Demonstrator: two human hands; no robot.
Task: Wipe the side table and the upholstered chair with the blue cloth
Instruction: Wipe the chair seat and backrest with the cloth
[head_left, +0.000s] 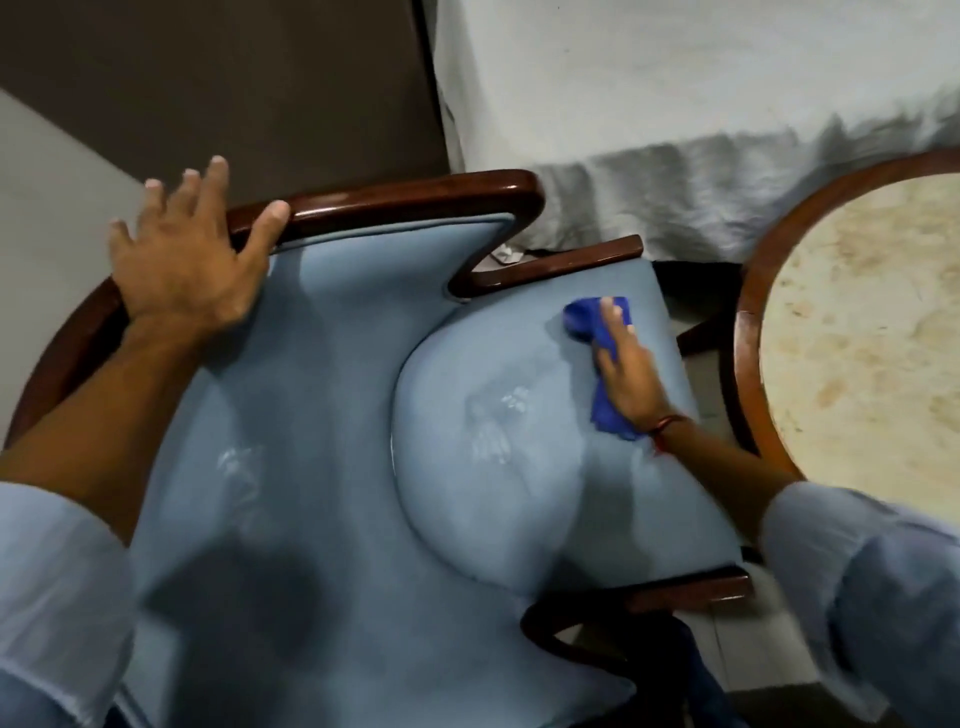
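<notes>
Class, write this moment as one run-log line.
right hand: pressing blue cloth on chair seat | left hand: braced on chair back rim | side table: untouched

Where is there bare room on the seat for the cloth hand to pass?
Free: the seat middle, between backrest and front edge. Crowded: the far corner by the armrest, where the right hand presses the blue cloth.

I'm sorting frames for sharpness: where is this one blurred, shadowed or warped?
Head view: sleeves at the bottom corners are smeared; a dark shadow falls on the chair backrest; right hand and blue cloth slightly soft; wide-angle bends the side table rim.
</notes>
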